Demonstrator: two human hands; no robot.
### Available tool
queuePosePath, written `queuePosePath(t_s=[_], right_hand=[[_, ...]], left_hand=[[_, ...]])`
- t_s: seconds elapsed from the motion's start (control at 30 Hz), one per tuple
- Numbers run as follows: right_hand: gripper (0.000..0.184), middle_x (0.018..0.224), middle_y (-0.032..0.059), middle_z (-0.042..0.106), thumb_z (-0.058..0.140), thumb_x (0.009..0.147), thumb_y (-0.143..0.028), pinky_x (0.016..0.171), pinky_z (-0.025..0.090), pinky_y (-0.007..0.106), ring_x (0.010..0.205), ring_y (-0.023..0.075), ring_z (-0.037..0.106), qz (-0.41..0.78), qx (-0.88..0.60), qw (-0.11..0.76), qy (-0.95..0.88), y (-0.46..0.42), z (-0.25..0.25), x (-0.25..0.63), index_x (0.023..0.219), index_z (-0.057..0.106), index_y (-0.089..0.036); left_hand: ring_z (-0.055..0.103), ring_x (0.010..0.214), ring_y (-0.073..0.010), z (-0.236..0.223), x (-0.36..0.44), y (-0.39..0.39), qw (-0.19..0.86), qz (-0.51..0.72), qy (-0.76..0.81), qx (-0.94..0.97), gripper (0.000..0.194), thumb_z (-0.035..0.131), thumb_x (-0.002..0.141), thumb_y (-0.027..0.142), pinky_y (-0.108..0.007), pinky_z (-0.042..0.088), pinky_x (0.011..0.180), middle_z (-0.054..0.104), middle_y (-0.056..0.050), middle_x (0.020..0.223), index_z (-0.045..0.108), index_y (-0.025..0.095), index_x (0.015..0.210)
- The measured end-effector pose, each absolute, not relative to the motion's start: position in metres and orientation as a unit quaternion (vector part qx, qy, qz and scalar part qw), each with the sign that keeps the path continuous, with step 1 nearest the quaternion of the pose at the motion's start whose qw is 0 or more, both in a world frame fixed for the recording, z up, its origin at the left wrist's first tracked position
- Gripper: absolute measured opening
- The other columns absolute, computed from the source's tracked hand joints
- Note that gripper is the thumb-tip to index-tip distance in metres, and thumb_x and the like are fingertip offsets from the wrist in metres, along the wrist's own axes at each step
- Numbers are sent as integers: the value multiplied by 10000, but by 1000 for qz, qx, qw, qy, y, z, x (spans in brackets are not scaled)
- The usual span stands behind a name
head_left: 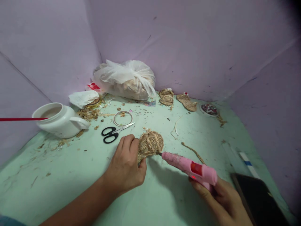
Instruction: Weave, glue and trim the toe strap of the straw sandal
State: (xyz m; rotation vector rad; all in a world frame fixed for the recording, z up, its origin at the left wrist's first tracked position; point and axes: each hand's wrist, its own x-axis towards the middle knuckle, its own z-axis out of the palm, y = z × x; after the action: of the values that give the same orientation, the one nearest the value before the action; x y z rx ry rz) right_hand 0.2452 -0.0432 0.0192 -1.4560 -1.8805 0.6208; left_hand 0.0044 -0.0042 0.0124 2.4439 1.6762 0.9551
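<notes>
My left hand [125,166] is closed on a round woven piece of straw-coloured cord [150,143], holding it up on edge just above the green table [70,175]. In my right hand [223,201] I grip a pink glue gun [191,168] with a small red light lit. Its nozzle touches the lower right edge of the woven piece. A loose strand of the same cord [194,152] lies on the table just beyond the gun.
Black scissors [113,133] and a metal ring [122,118] lie behind my left hand. A white pot [60,121] stands at the left. A tied plastic bag [125,80] sits in the corner, woven pieces [166,96] beside it. A dark phone [257,201] lies at right.
</notes>
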Motion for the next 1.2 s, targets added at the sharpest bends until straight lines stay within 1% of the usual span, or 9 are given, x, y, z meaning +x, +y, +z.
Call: queuePosePath(t_s=[0.13, 0.27, 0.4, 0.5, 0.67, 0.9, 1.03, 1.2], right_hand=[[189, 648, 2, 651, 540, 808, -285, 473, 506, 196, 532, 154, 604, 238, -565, 325, -720, -47, 19, 246, 946, 649, -216], [265, 754, 31, 693, 515, 823, -278, 532, 529, 212, 610, 178, 650, 234, -535, 306, -752, -49, 18, 246, 1062, 616, -228], [309, 937, 39, 712, 536, 802, -235, 635, 545, 231, 753, 202, 684, 171, -513, 330, -774, -50, 15, 244, 1106, 591, -238], [334, 980, 48, 706, 527, 797, -204, 676, 545, 243, 822, 217, 683, 161, -488, 325, -794, -48, 16, 242, 1126, 575, -228], [346, 978, 60, 703, 499, 809, -193, 641, 549, 241, 779, 211, 686, 162, -475, 298, -812, -45, 21, 239, 1148, 553, -232], [326, 962, 55, 713, 522, 792, -205, 608, 556, 223, 776, 221, 696, 163, -487, 291, -807, -46, 17, 240, 1110, 593, -214], [350, 967, 70, 714, 522, 793, -208, 611, 559, 220, 807, 229, 696, 165, -491, 289, -805, -46, 15, 241, 1139, 575, -199], [329, 950, 51, 719, 522, 783, -205, 595, 555, 214, 750, 212, 703, 168, -482, 299, -807, -44, 20, 238, 1102, 596, -225]], left_hand=[[459, 970, -293, 12, 5, -4, 7, 302, 544, 783, 281, 547, 666, 121, -440, 444, 847, 468, -163, 992, 462, 101, 933], [455, 969, -294, 12, 6, -5, 0, 293, 547, 784, 279, 546, 664, 124, -443, 444, 848, 464, -161, 996, 464, 101, 929], [455, 971, -302, 12, 7, -6, 1, 283, 558, 780, 271, 543, 669, 134, -450, 449, 835, 464, -158, 992, 462, 108, 926], [460, 966, -304, 13, 8, -7, 12, 279, 563, 778, 274, 542, 664, 134, -454, 456, 816, 468, -151, 978, 459, 119, 925], [463, 962, -305, 13, 9, -9, 25, 279, 565, 776, 275, 538, 650, 119, -459, 456, 806, 472, -142, 968, 458, 133, 912], [449, 981, -310, 12, 8, -10, 27, 277, 560, 780, 276, 529, 660, 122, -469, 443, 841, 472, -153, 983, 467, 115, 929], [442, 989, -307, 12, 7, -10, 27, 276, 557, 783, 271, 522, 662, 124, -463, 437, 858, 470, -156, 983, 474, 104, 929], [438, 998, -308, 11, 7, -10, 26, 277, 557, 783, 268, 524, 664, 124, -464, 434, 866, 470, -157, 984, 477, 101, 927]])
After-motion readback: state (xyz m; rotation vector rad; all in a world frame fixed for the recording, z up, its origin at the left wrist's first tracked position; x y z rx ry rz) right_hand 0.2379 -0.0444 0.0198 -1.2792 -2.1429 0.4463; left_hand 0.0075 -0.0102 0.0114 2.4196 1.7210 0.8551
